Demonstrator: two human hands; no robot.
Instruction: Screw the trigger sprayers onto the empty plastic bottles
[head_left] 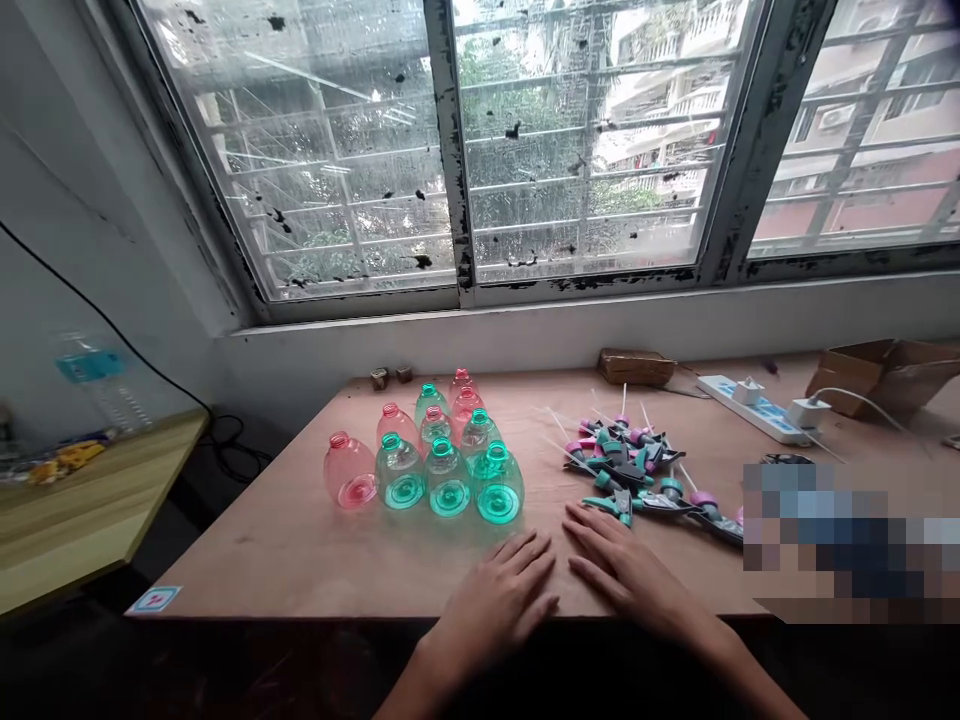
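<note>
My left hand lies flat near the front edge of the table, fingers stretched out and holding nothing. My right hand rests palm down beside it, fingers spread, its fingertips close to a teal and grey trigger spray head. In front of my left hand stand several upright, open-necked plastic bottles; a green bottle is the nearest, and a pink bottle stands at the left end. Beyond my right hand lies a pile of trigger spray heads in black, teal and pink, with thin white tubes sticking out.
A white power strip with plugs and an open cardboard box sit at the right. A brown taped block lies by the wall. Left of the table is a wooden side table with a large clear bottle. A blurred patch covers the right front.
</note>
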